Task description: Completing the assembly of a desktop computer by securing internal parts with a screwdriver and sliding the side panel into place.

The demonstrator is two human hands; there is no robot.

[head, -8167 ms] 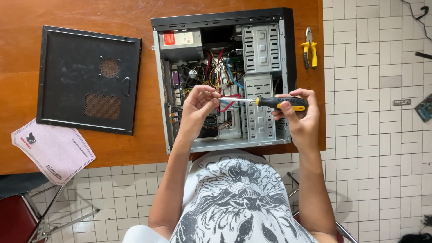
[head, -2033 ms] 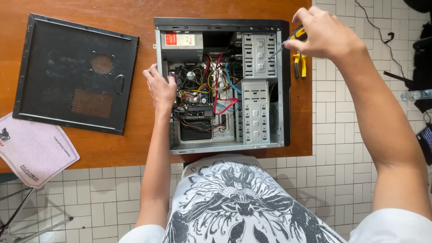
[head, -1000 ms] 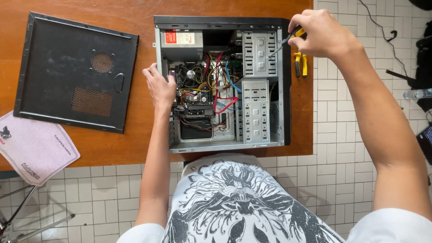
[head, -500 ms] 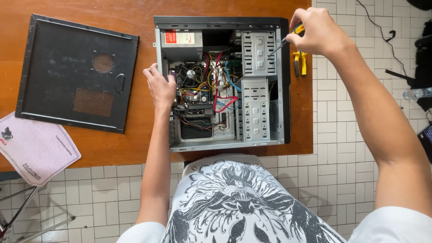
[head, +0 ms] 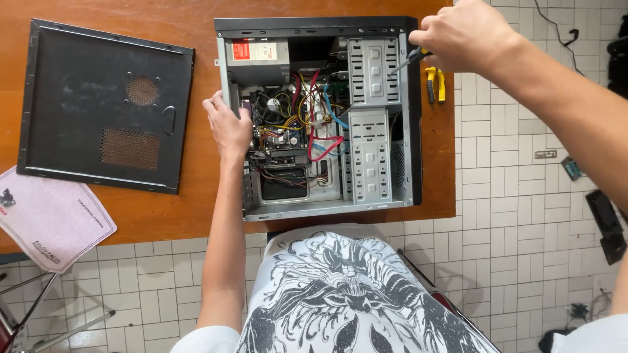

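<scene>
An open black computer case (head: pixel 413 117) lies on its side on the wooden table (head: pixel 196 13), showing a board, coloured cables (head: pixel 314 114) and grey drive cages (head: pixel 369 163). My left hand (head: pixel 229 124) rests on the case's left edge near the board, fingers curled over the rim. My right hand (head: pixel 464 36) is at the case's top right corner, closed around a screwdriver (head: pixel 404 63) whose shaft points down-left into the upper drive cage.
The case's black side panel (head: pixel 104 108) lies flat to the left. A pinkish pad (head: pixel 52 222) hangs over the table's front left edge. Yellow-handled pliers (head: pixel 435 85) lie right of the case. White tiled floor (head: pixel 523 229) holds dark items at the far right.
Since eight seconds ago my right hand has carried the screwdriver from the case's middle to its top right corner, and my left hand has shifted to the left edge. Little has moved in the last second.
</scene>
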